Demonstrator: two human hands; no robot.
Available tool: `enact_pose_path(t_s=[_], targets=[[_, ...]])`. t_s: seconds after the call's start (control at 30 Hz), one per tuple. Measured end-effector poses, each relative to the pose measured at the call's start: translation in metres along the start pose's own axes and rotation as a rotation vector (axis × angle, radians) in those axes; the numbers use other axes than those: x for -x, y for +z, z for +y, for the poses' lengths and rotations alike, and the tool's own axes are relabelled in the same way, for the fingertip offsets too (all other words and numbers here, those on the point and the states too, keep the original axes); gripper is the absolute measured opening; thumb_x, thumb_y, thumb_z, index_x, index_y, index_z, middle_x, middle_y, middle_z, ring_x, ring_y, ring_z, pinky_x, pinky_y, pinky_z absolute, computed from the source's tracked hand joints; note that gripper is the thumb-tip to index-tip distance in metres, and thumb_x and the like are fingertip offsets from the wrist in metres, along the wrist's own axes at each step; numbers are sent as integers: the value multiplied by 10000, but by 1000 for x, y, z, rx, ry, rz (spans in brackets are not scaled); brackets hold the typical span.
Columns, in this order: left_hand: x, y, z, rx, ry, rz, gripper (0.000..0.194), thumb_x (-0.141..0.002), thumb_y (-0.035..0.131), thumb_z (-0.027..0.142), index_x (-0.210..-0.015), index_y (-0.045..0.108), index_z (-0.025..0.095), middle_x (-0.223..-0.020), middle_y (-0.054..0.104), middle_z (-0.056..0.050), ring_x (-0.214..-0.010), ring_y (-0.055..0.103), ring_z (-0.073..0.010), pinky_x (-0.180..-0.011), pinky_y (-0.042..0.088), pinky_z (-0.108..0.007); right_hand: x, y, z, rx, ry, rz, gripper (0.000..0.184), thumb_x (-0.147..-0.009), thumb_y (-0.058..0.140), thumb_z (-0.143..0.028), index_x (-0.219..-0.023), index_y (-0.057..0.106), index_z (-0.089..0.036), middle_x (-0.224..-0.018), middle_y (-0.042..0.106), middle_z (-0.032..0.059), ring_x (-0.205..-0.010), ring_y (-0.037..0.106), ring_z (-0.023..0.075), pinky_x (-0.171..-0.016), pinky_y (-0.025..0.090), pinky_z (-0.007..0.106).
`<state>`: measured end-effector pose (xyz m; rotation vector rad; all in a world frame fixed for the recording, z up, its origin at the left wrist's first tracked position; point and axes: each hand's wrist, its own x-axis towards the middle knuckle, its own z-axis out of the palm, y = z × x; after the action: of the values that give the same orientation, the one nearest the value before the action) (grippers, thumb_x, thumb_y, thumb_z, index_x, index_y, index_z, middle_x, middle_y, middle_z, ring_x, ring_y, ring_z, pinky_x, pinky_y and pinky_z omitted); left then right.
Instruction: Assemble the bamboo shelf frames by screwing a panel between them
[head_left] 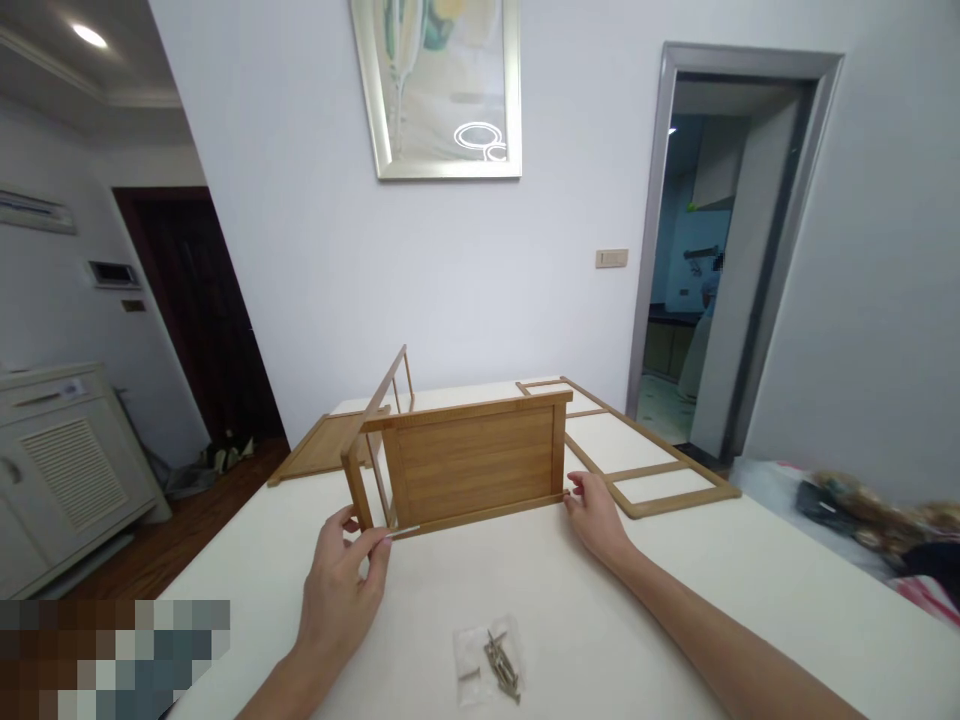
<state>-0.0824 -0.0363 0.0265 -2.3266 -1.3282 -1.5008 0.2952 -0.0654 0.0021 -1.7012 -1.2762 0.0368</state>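
Thumb and forefinger of the left hand [341, 575] close narrowly on a thin pale rod [403, 532], whose tip lies along the lower corner of the upright wooden panel [472, 455]. The remaining left fingers curl by the foot of the open side frame [356, 490]. The right hand [596, 515] has its fingertips drawn close together at the far end of the panel's bottom rail; whether they pinch it or only touch it, the view cannot tell.

Between the two hands, the panel stands on its long edge. It looks stiff and fairly light, smooth but not slick, and probably awkward rather than heavy, since the side frame juts away beyond the left fingers and could lever the corner joint. The solid end rails seem the best hold; the side frame's slim bars look easier to strain.

Nearer the person than either hand, a clear bag [465, 690] with loose screws [502, 670] lies on the white table [465, 580]. Just beyond the right fingers, a flat ladder-like frame [646, 470] limits room on that side. Past the left fingers, behind the side frame, lies another wooden board [326, 445].
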Motion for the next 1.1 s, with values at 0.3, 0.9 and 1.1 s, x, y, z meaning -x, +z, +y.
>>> enact_pose_path(t_s=[0.3, 0.9, 1.1], targets=[[1, -11, 9, 143, 317, -47, 170, -904, 500, 130, -967, 642, 197, -819, 625, -62, -756, 608, -177, -684, 511, -295, 1, -3, -4, -18, -104, 34, 77, -759, 466, -205, -828, 497, -217, -840, 559, 63, -806, 557, 228, -731, 481, 388], [13, 9, 17, 210, 284, -292, 217, -956, 431, 208, -919, 644, 210, -726, 650, -34, -660, 632, -156, -629, 507, -249, 16, -6, -23, 111, -351, -214, 208, -743, 396, -62, -778, 524, -223, -845, 577, 39, -800, 565, 198, -727, 452, 323], [15, 10, 17, 207, 289, -305, 201, -947, 448, 196, -913, 646, 212, -715, 645, -31, -638, 619, -152, -620, 503, -247, 20, -8, -28, 152, -409, -224, 216, -761, 405, -58, -804, 538, -223, -857, 588, 40, -799, 574, 192, -710, 453, 301]])
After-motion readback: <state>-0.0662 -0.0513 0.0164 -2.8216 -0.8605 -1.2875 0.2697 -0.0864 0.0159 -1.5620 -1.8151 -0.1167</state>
